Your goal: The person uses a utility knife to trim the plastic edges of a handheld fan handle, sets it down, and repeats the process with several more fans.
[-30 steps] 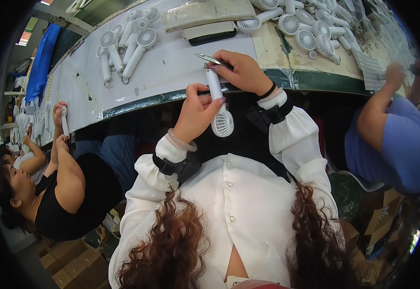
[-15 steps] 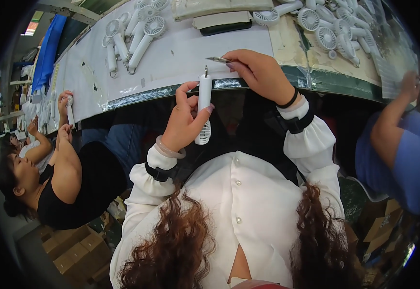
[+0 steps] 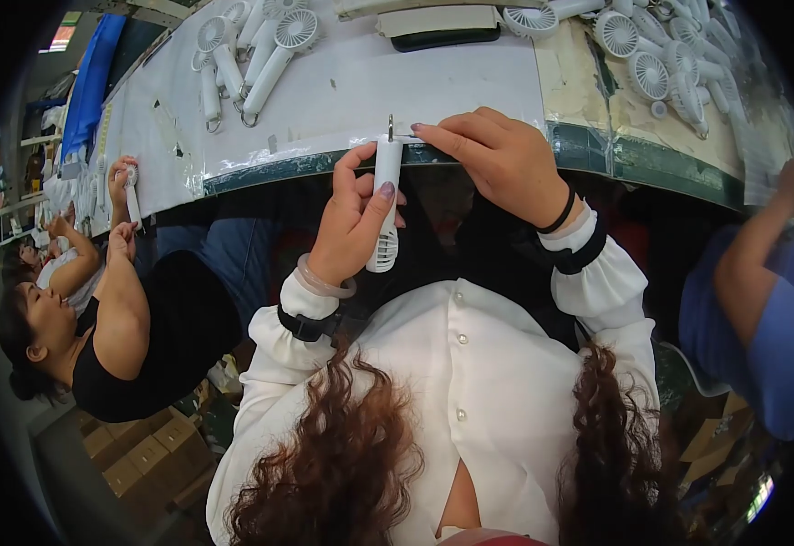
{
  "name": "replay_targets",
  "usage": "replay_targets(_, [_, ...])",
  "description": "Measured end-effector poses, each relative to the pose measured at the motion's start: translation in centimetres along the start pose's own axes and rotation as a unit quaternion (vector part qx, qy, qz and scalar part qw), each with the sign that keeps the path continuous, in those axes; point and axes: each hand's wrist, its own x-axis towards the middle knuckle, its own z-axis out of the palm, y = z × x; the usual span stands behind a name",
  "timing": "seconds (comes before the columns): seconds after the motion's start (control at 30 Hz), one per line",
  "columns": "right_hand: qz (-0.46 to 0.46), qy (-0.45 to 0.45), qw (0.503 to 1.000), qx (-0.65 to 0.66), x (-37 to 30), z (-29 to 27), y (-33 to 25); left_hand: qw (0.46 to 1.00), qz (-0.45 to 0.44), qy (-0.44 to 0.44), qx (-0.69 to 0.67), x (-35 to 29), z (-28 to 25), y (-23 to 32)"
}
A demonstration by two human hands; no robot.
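Brown cardboard boxes (image 3: 133, 446) stand stacked on the floor at the lower left, behind the seated person in black. More tan cardboard (image 3: 716, 437) shows at the lower right, beside the person in blue, its shape hard to make out. No labels, signs or screens can be told apart anywhere on the bench (image 3: 470, 82).

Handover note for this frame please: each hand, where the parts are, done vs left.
Left hand: shut on the white handheld fan, handle end up, fan head down.
Right hand: pinching a thin metal tool at the handle's top end, by its small metal ring.
Workbench: finished-looking fans left and right.
Done: fan gripped, tool at the tip. Left: cannot tell whether the ring is seated.
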Motion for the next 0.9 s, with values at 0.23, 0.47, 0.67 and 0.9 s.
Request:
replay_targets(0.23, [-0.001, -0.012, 1.000, -0.003, 0.1, 0.0, -0.1, 1.000, 0.020, -0.001, -0.015, 0.2, 0.0, -0.4])
replay_targets(0.47, [0.003, -0.026, 1.000, 0.007, 0.0, -0.1, -0.2, 0.999, 0.027, -0.011, -0.016, 0.2, -0.1, -0.6])
replay_targets(0.67, [0.001, -0.033, 0.999, 0.009, 0.0, 0.0, -0.2, 0.999, 0.033, -0.017, -0.018, 0.3, -0.3, -1.2])
replay_targets(0.9, [-0.006, -0.035, 0.999, 0.012, 0.1, 0.0, -0.1, 0.999, 0.037, -0.025, -0.016, 0.4, -0.5, -1.4])
